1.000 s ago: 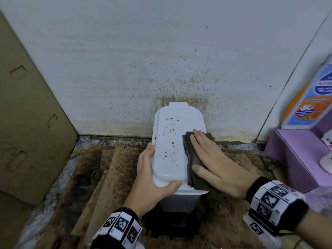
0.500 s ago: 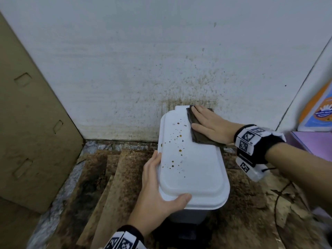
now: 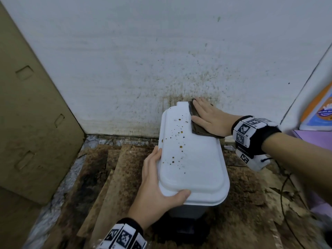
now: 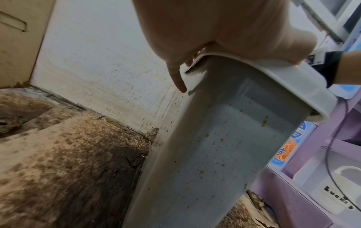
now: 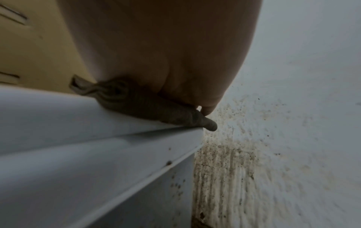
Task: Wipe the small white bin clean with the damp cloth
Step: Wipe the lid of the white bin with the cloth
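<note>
Small white plastic bin [image 3: 192, 164] is standing on the stained floor against the wall. Left hand [image 3: 154, 187] is clasping its lid's near corner, steadying it, while right hand [image 3: 212, 117] is pressing, fingers flat, a folded dark damp cloth [image 3: 195, 126] onto the far corner, presumably scrubbing spots.

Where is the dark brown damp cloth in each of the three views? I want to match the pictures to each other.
Head: the dark brown damp cloth lies at the far right corner of the white bin lid, under the flat right hand.
Left wrist: not in view.
Right wrist: centre, bunched on the lid's edge under the hand.
Shared landmark: the brown-spattered white wall behind the bin.
</note>
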The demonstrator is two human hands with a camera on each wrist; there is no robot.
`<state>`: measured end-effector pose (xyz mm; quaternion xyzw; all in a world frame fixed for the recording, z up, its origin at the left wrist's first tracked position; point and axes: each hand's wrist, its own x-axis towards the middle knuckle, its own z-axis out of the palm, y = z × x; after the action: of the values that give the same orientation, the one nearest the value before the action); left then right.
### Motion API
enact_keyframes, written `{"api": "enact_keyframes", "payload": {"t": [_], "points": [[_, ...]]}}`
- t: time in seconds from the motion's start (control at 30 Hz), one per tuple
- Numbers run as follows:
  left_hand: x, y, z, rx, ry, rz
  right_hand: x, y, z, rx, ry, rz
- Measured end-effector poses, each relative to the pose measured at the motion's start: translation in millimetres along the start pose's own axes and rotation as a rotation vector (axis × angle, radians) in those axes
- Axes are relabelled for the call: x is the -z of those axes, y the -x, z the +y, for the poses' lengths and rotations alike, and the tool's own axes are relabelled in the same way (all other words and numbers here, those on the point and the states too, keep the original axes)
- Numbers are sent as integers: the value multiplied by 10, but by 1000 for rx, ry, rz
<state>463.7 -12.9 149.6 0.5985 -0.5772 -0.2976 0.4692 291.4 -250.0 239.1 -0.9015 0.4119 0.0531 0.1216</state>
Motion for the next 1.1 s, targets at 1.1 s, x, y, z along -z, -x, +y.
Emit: {"api": "enact_keyframes", "payload": {"t": [1.1], "points": [[29,32,27,35,-50,-39,-552,1057,-593,-39,-183,175]]}}
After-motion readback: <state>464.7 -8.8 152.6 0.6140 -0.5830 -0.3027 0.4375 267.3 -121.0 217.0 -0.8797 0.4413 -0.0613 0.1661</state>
